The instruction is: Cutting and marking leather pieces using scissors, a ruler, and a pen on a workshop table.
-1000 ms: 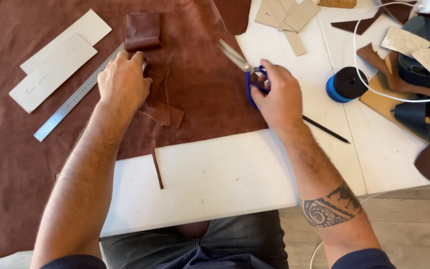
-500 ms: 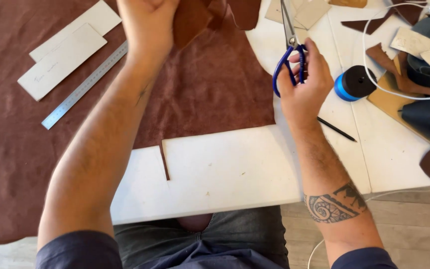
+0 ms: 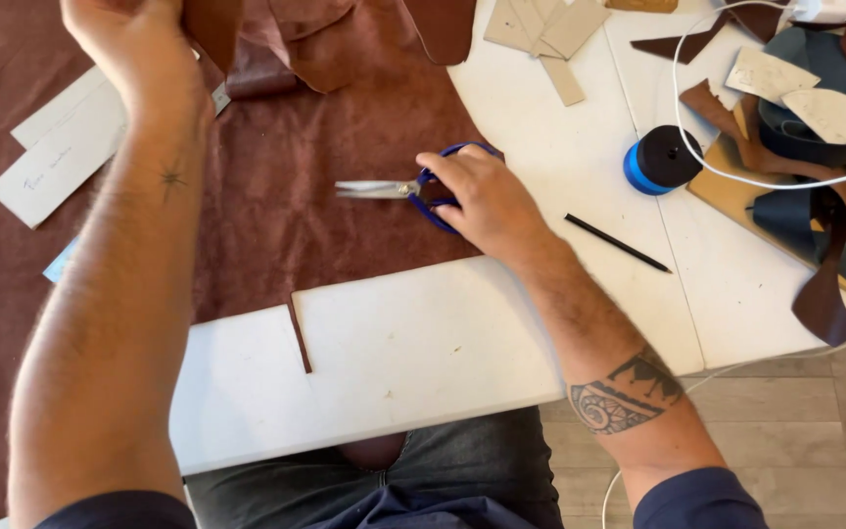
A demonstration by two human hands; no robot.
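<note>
Right hand point(image 3: 482, 201) lies on the blue-handled scissors point(image 3: 399, 188), fingers curled over and through the handle loops, gripping them. Scissors lie flat on the big brown leather sheet point(image 3: 276, 206), blades shut and pointing to the person's left, near the sheet's right edge where it meets the white table point(image 3: 423, 353).

Left hand point(image 3: 134, 39) is raised at top of frame, partly cut off; it's closed on a brown leather piece point(image 3: 291, 39) that hangs folded from it, above the sheet. Can't see the fingertips, but the grip looks firm.

Just left of the left forearm: pale card templates point(image 3: 61, 157) on the leather, w/ a bit of a metal ruler point(image 3: 219, 98) peeking out beside the wrist. A thin leather strip point(image 3: 299, 335) lies across a notch cut in the sheet's near edge, on bare table.

Right of the scissors hand: black pencil point(image 3: 617, 242) on the table, then a blue-and-black thread spool point(image 3: 660, 159), a white cable point(image 3: 736, 176) looping by it. Far right, a pile of brown and blue leather scraps point(image 3: 815, 216) and cream-coloured pattern pieces. More tan card pieces point(image 3: 545, 29) at top centre.
</note>
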